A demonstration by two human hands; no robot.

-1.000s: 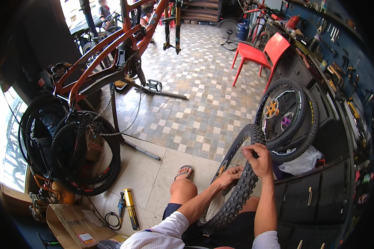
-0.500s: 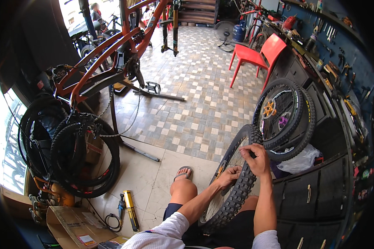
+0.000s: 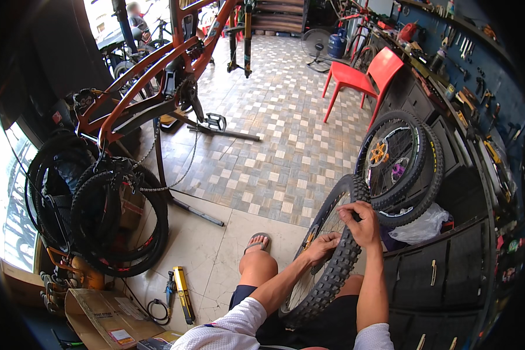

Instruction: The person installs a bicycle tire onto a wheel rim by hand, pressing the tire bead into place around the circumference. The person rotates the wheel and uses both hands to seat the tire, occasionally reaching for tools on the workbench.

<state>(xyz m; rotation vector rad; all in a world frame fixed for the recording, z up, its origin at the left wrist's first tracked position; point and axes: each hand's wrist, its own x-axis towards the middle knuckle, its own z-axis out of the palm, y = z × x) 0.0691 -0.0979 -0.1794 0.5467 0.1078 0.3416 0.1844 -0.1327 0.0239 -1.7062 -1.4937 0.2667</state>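
A bicycle wheel [image 3: 297, 286] with a black knobby tyre [image 3: 332, 279] stands tilted between my legs. My left hand [image 3: 322, 247] is closed at the rim on the spoke side, its fingertips partly hidden against the wheel. Across the top of the tyre reaches my right hand [image 3: 363, 224], thumb and fingers pinched together just above the left one. Whatever sits in that pinch is too small to make out.
Two more wheels [image 3: 411, 192] lean on dark cabinets at right, beside a plastic bag [image 3: 420, 224]. A red chair [image 3: 361, 79] stands beyond. At left hangs an orange bike frame [image 3: 151, 70] over stacked wheels [image 3: 157, 233]. A yellow tool [image 3: 184, 296] and cardboard box [image 3: 108, 318] lie nearby.
Almost nothing differs. Both hands keep their places at the wheel, and the view has shifted very slightly.
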